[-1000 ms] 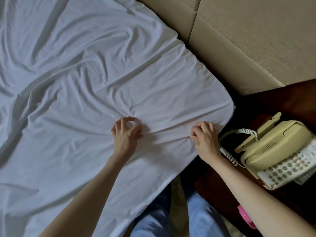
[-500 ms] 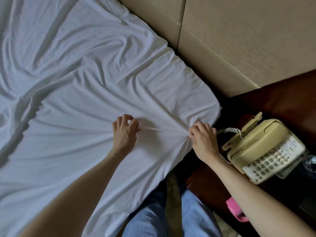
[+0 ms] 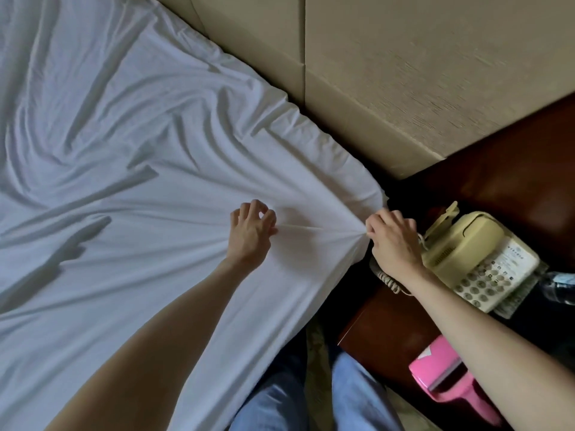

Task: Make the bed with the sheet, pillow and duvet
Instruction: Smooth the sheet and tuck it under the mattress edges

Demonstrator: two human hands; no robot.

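A wrinkled white sheet (image 3: 130, 157) covers the bed and drapes over its near right corner. My left hand (image 3: 250, 234) pinches a fold of the sheet on top of the mattress. My right hand (image 3: 393, 241) grips a bunch of the sheet at the corner's edge, beside the nightstand. The cloth is pulled taut in a ridge between the two hands, with creases fanning out from each. No pillow or duvet is in view.
A beige padded headboard (image 3: 389, 63) runs along the top right. A dark wooden nightstand (image 3: 513, 181) carries a cream telephone (image 3: 479, 253) with a coiled cord, a pink object (image 3: 441, 377) and a bottle's tip (image 3: 560, 284). My jeans-clad legs (image 3: 311, 399) stand at the bed's edge.
My right hand has drawn the sheet outward to the mattress corner, tightening the cloth into a straight ridge between the hands. My left hand keeps its pinch in much the same place.
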